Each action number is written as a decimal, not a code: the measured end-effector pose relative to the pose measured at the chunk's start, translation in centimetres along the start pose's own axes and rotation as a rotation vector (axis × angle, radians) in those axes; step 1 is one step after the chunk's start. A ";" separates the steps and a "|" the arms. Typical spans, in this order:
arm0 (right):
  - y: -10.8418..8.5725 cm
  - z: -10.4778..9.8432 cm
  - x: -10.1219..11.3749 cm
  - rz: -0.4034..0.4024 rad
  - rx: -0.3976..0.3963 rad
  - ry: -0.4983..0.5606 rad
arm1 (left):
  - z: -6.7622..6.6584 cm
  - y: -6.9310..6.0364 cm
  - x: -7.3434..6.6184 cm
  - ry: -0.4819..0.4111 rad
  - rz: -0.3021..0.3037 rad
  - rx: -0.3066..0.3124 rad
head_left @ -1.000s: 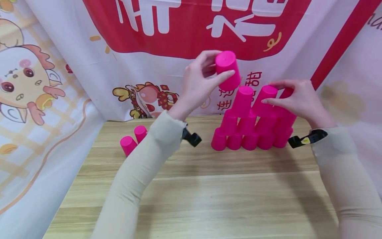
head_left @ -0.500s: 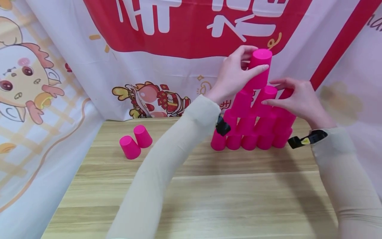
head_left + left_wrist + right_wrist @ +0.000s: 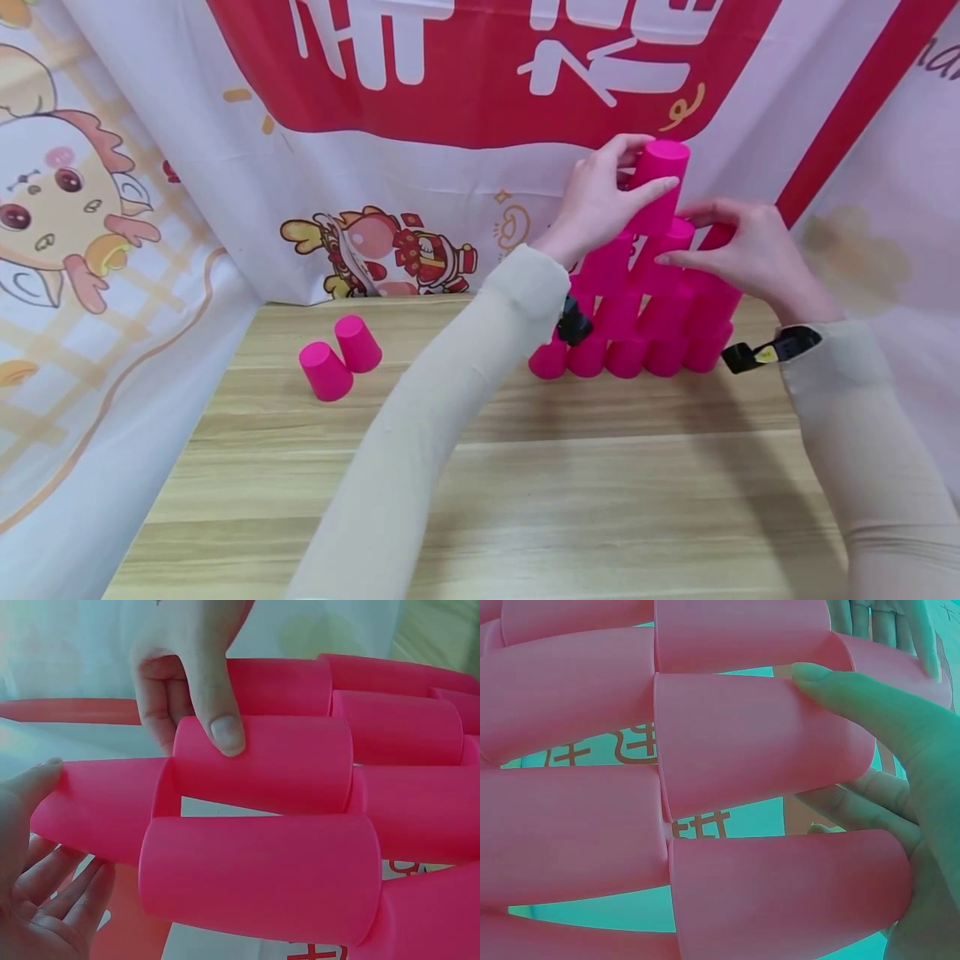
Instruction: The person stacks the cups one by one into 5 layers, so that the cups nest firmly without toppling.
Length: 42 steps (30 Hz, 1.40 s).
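A stack of upside-down pink plastic cups [image 3: 626, 358] stands on the table in rows. My left hand [image 3: 600, 198] grips a pink cup [image 3: 662, 196] at the top, thumb in front and fingers behind. In the left wrist view, the rim of that held cup [image 3: 105, 802] meets the closed ends of two cups below. My right hand [image 3: 742, 246] pinches the middle cup of the upper row [image 3: 761, 742], its thumb on the near side and fingers behind. That hand also lies against the right-hand cup [image 3: 795, 892] of the same row. My left forearm hides part of the stack.
Two more upside-down pink cups [image 3: 327, 372] stand close together on the left of the wooden table [image 3: 600, 517]. A printed cloth [image 3: 480, 108] hangs right behind the stack, with further cloth at both sides. Black cameras [image 3: 574, 323] sit on both wrists.
My left hand has carried its cup rightward, from the left end of the upper row to above its middle, then lowered it slightly. The right hand has stayed in place.
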State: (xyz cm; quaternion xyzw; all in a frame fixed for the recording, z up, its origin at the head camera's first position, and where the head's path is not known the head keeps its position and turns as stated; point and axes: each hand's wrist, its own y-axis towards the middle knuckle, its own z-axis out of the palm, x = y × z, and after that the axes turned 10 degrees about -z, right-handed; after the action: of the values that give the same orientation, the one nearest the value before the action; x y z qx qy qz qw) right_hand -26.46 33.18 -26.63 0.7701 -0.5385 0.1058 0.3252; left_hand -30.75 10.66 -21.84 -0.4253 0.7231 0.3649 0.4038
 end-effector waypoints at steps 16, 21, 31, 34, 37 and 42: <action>-0.7 -1.2 0.6 0.039 -0.062 0.020 | -3.7 -2.5 0.6 -0.032 0.059 -0.068; -1.9 -2.2 1.6 0.087 -0.162 0.060 | -6.5 -4.1 1.6 -0.016 0.157 -0.156; -4.1 -1.5 6.2 -0.119 -0.312 0.025 | -12.9 -10.6 4.6 0.081 0.115 -0.314; -4.4 -0.4 7.5 -0.220 -0.301 0.018 | -14.9 -12.0 7.7 0.102 0.058 -0.359; -4.3 1.1 8.7 -0.348 -0.284 0.046 | -16.8 -13.4 11.2 0.112 0.020 -0.400; -3.7 4.9 10.3 -0.406 -0.189 0.176 | -19.3 -16.5 16.0 0.176 -0.058 -0.466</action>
State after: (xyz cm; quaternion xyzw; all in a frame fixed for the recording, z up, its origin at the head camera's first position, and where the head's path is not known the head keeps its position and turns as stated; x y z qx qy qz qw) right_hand -19.92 23.09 -26.50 0.8165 -0.3496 0.0542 0.4562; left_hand -25.99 -17.40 -31.34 -0.5577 0.6393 0.4715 0.2407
